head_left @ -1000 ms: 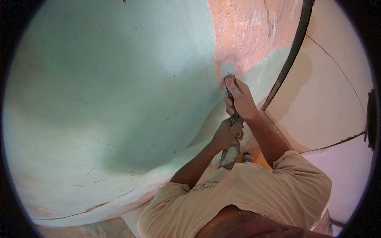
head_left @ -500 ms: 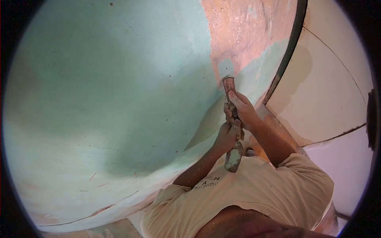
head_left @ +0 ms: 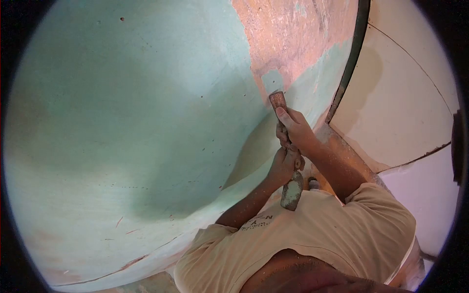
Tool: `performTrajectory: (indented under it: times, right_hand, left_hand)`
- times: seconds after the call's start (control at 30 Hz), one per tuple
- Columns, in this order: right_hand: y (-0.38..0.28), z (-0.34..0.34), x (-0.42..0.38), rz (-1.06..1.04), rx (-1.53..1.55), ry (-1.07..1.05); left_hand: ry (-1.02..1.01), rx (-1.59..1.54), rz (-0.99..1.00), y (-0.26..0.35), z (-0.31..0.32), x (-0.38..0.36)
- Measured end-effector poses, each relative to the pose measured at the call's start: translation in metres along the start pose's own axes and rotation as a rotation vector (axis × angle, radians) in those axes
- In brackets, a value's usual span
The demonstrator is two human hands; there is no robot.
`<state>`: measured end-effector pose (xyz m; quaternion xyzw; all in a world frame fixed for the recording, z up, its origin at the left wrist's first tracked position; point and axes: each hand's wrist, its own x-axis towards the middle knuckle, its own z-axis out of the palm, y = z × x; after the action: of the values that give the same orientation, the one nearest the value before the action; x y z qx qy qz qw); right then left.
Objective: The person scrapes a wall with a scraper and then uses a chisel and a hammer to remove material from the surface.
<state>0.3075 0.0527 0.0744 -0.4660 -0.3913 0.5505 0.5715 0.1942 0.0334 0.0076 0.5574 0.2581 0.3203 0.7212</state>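
Observation:
Both hands hold one long scraping tool (head_left: 291, 191) with a broad, worn end near my shirt and a reddish-brown end up at the wall. My right hand (head_left: 294, 128) wraps the upper part, its thumb lying along the tool. Just below it, my left hand (head_left: 285, 165) grips the handle. The tool's upper end touches or nearly touches the green painted wall (head_left: 161, 122), beside a small green patch (head_left: 272, 80) bordered by bare pinkish-orange surface (head_left: 293, 44). The fingers partly hide the middle of the tool.
A dark strip (head_left: 352, 68) runs down the wall's right edge. Beyond it lies a cream surface (head_left: 405, 107) with a thin dark line across it. A long crack (head_left: 132, 262) crosses the lower wall. A dark object (head_left: 458, 146) stands at the far right.
The view has shifted slightly, so the wall appears further left and up. Both hands still hold the tool, and its upper end remains beside the green patch.

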Motion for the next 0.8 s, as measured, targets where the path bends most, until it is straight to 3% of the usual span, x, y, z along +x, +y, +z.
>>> performTrajectory:
  times: [0.13, 0.33, 0.43, 0.53, 0.73, 0.8]
  right_hand:
    - [-0.009, 0.007, 0.007, -0.066, 0.028, 0.046]
    - [-0.005, 0.007, -0.005, 0.064, 0.026, 0.029]
    - [-0.014, 0.011, -0.002, -0.009, 0.019, 0.03]
    - [-0.001, 0.008, -0.005, 0.089, 0.04, 0.073]
    - [-0.029, 0.013, -0.002, -0.014, 0.05, -0.019]
    - [-0.01, 0.009, -0.005, 0.051, 0.031, 0.026]
  left_hand:
    - [0.001, 0.034, 0.018, 0.017, -0.002, 0.008]
    - [0.0, -0.016, -0.047, 0.004, 0.001, -0.005]
    - [-0.034, 0.029, 0.002, 0.009, -0.004, 0.002]
    - [0.05, -0.045, -0.079, 0.004, 0.006, -0.007]
    - [-0.014, 0.096, 0.061, 0.03, -0.003, 0.004]
    - [0.0, -0.012, -0.004, 0.012, 0.003, -0.005]
